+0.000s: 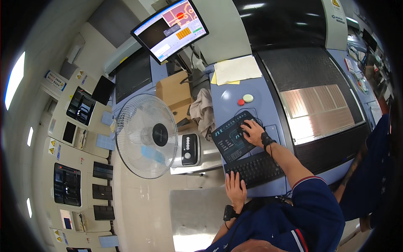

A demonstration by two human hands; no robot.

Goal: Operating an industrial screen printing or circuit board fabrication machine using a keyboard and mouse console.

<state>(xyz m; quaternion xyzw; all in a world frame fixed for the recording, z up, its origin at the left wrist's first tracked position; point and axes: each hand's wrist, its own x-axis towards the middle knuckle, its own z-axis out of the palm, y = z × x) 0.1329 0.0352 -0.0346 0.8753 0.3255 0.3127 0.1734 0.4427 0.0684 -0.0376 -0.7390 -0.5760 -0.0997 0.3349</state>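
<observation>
Visibly, left hand (236, 192) lies loose, fingers spread, on black, dark-keyed keyboard (259, 169); right hand (253, 133) curves over black, teal-printed mouse pad (230, 145). Whether it grasps anything cannot be told.

We see a blue bench (226, 95) carrying a black keyboard (257, 169) at its near end, a dark mouse pad (228, 142) just beyond, then a red disc (241, 102) beside a pale-green disc (248, 98), and a cream sheet (238, 69) over a yellow sheet (230, 82) far back.

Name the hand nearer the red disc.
Right: the right hand is over the dark mat, near the red disc; the left hand is farther back, at the keyboard.
</observation>
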